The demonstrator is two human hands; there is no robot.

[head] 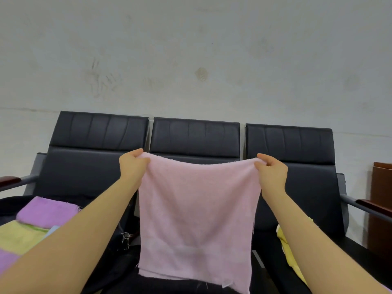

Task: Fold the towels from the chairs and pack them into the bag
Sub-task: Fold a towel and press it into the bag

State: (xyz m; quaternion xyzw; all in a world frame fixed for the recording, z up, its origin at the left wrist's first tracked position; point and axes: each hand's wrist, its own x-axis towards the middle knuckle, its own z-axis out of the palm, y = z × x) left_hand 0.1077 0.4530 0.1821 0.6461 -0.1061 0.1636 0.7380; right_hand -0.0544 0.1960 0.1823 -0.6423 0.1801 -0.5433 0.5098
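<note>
A pale pink towel (197, 217) hangs spread out in front of the middle black chair (195, 136). My left hand (132, 166) pinches its top left corner and my right hand (272, 172) pinches its top right corner, both arms stretched forward. The towel's lower edge hangs near the seat. On the left seat lies a black bag (114, 257) with folded towels in or on it: a purple towel (47, 211) and a yellow-green towel (19, 236). A yellow towel (290, 255) lies on the right seat, partly hidden by my right arm.
Three joined black chairs stand against a grey wall (191, 49). Wooden armrests (8, 180) stick out at both ends. A brown wooden cabinet (381, 209) stands at the far right. A metal keyring (125, 237) hangs at the bag.
</note>
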